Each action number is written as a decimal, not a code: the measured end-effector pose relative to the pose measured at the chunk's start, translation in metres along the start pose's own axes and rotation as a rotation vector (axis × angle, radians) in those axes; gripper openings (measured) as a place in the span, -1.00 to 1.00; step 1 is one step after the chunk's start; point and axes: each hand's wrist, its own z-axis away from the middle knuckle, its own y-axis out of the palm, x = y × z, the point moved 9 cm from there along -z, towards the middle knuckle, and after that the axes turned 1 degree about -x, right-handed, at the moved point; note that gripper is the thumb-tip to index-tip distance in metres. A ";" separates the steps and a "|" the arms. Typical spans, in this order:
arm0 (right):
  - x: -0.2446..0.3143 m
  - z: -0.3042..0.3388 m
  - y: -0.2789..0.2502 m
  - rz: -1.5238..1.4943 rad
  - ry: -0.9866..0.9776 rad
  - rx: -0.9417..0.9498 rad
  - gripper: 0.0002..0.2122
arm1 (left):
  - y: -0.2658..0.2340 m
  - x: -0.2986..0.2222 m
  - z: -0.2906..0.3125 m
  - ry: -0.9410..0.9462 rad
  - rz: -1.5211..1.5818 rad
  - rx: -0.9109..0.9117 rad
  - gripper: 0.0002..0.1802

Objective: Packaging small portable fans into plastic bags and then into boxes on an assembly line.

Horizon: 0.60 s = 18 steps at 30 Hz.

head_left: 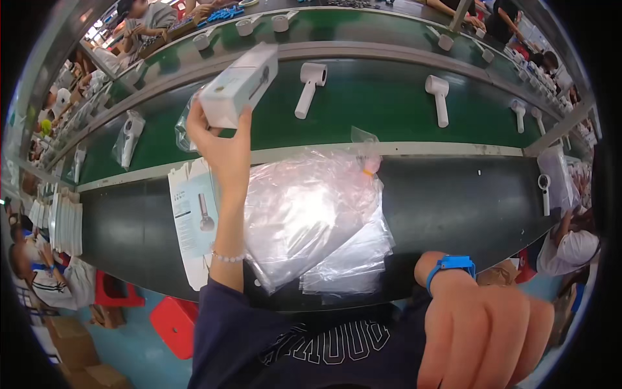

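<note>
Observed: white box [238, 87] tilted over the green belt [382, 107]; whether it touches the belt, I cannot tell. Likely failure: the left hand [223, 152] grips the near end only, so a weak pinch could let the far end dip and the box slip. The bagged device [184, 133] lies close by; a low swing might knock it. The plastic bags [304, 194] on the counter [447, 207] look slick; a dragging forearm [231, 214] could shift them.

Left fingers [245, 124]: parted by the box's width, thumb opposite, clamped on its sides. Right hand [476, 311]: well apart from the box, fingers curled close together, palm hidden; cannot tell if it holds anything.
</note>
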 end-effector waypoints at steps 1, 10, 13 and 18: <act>-0.008 -0.015 -0.004 0.012 0.019 -0.031 -0.82 | 0.006 0.042 0.006 -0.299 0.373 -0.022 -0.11; 0.015 -0.035 0.012 0.019 -0.111 0.065 -0.90 | 0.084 0.122 0.072 -1.034 0.817 0.012 -0.08; 0.019 -0.040 0.017 0.087 -0.203 0.051 -0.90 | 0.070 0.183 0.064 -0.690 0.535 -0.088 -0.13; 0.032 -0.035 0.011 0.306 -0.346 0.004 -0.90 | 0.029 0.111 0.050 -0.259 -0.215 -0.245 -0.33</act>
